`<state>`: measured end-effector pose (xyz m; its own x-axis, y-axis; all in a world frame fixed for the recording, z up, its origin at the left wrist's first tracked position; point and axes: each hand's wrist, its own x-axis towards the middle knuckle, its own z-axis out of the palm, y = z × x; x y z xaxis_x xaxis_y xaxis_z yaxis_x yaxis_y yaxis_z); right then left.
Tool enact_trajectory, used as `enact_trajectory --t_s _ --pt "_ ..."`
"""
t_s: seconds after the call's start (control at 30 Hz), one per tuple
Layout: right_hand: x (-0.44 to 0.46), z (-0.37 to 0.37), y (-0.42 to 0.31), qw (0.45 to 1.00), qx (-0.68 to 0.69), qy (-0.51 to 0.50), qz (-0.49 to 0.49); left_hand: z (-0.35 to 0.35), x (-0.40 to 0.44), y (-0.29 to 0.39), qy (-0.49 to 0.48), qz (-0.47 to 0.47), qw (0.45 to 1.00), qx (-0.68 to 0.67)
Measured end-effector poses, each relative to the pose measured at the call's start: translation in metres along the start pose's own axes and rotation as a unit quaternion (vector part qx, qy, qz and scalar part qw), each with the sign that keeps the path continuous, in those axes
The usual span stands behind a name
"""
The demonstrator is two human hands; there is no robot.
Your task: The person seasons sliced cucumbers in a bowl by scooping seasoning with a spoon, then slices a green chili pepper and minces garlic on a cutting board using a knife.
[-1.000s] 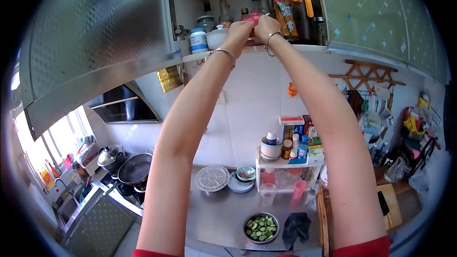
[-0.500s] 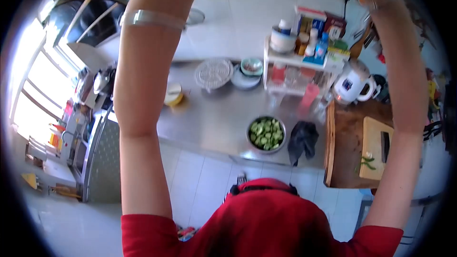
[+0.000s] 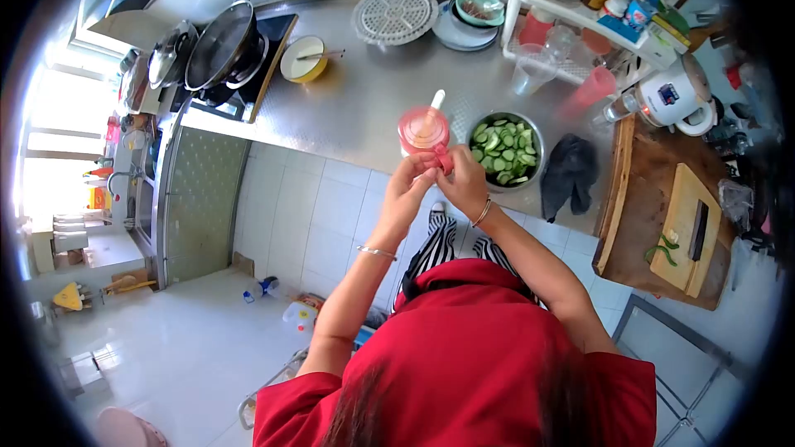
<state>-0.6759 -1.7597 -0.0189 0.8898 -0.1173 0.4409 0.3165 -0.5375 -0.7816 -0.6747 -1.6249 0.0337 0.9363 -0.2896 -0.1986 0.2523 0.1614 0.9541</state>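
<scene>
Both of my hands meet over the front edge of the steel counter, beside a round pink-lidded container [image 3: 418,126] with a white-handled spoon [image 3: 437,100] on it. My left hand [image 3: 407,186] has its fingers pinched together at the near side of the container. Curled around a small pink piece [image 3: 445,163] is my right hand [image 3: 464,182]; the left fingertips touch it too. Whether this piece is joined to the container I cannot tell. Just right of my hands, a metal bowl [image 3: 540,156] holds sliced cucumbers [image 3: 503,149].
A dark cloth [image 3: 570,174] lies right of the bowl. Farther right, a cutting board [image 3: 686,232] carries a knife and green peppers. A white rack [image 3: 546,66] and kettle [image 3: 675,91] stand behind. A yellow bowl [image 3: 312,73] and wok [image 3: 222,45] are left.
My hands came down from above the view to the counter front. The pink-lidded container with the spoon now shows left of the cucumber bowl. The camera view has shifted.
</scene>
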Motion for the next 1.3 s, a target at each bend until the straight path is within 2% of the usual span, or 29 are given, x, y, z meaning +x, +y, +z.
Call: enact_trajectory --t_s 0.17,0.23,0.27,0.43,0.5,0.57,0.63,0.7,0.77,0.8,0.83,0.9,0.97,1.03,1.1,1.13,1.17,1.23,1.3 --pt "-0.035 0.051 0.046 0.999 -0.028 0.005 0.038 -0.022 0.020 -0.072 0.067 -0.066 0.996 0.005" --pt "-0.043 0.066 0.058 0.996 -0.040 0.016 0.081 -0.030 0.029 -0.097 0.065 -0.070 0.992 0.077" --pt "-0.046 0.072 0.063 0.994 -0.047 0.016 0.094 -0.030 0.032 -0.106 0.076 -0.045 0.985 0.147" --pt "-0.054 0.083 0.066 0.990 -0.036 -0.003 0.137 -0.023 0.039 -0.109 0.132 -0.044 0.973 0.185" --pt "-0.054 0.086 0.064 0.995 -0.029 0.007 0.095 -0.026 0.042 -0.102 0.141 -0.257 0.956 0.004" --pt "-0.057 0.083 0.056 0.994 -0.035 -0.014 0.106 -0.029 0.043 -0.111 0.130 -0.233 0.964 -0.013" --pt "-0.059 0.079 0.052 0.990 0.014 -0.053 0.131 -0.034 0.043 -0.114 0.150 -0.216 0.962 -0.078" --pt "-0.059 0.066 0.052 0.990 0.011 -0.053 0.132 -0.039 0.038 -0.116 0.136 -0.233 0.957 -0.107" --pt "-0.055 0.051 0.053 0.965 0.121 -0.022 0.230 -0.041 0.034 -0.118 0.126 -0.147 0.961 -0.198" --pt "-0.057 0.048 0.060 0.944 0.207 0.020 0.258 -0.045 0.027 -0.115 0.109 -0.156 0.962 -0.196" --pt "-0.049 0.032 0.054 0.910 0.276 0.018 0.309 -0.042 0.018 -0.111 0.112 -0.155 0.962 -0.195" --pt "-0.033 0.000 0.038 0.877 0.350 -0.004 0.328 -0.035 -0.005 -0.102 0.093 -0.138 0.974 -0.152" --pt "-0.020 -0.027 0.020 0.880 0.354 -0.039 0.313 -0.032 -0.026 -0.092 0.068 -0.128 0.977 -0.156" --pt "-0.011 -0.050 0.001 0.883 0.355 -0.073 0.300 -0.024 -0.045 -0.083 0.030 -0.084 0.992 -0.089" --pt "-0.005 -0.064 -0.021 0.899 0.308 -0.094 0.297 -0.020 -0.056 -0.079 0.009 -0.063 0.994 -0.086" --pt "-0.005 -0.066 -0.028 0.932 0.264 -0.074 0.239 -0.020 -0.061 -0.079 -0.011 -0.054 0.998 -0.032" --pt "-0.004 -0.073 -0.033 0.932 0.264 -0.076 0.238 -0.018 -0.064 -0.080 -0.031 -0.044 0.998 0.023" --pt "-0.001 -0.087 -0.041 0.985 0.118 -0.078 0.094 -0.008 -0.065 -0.075 -0.025 -0.052 0.998 0.025" --pt "-0.004 -0.098 -0.042 0.990 0.114 -0.045 0.065 0.008 -0.062 -0.069 -0.012 -0.019 1.000 0.016"
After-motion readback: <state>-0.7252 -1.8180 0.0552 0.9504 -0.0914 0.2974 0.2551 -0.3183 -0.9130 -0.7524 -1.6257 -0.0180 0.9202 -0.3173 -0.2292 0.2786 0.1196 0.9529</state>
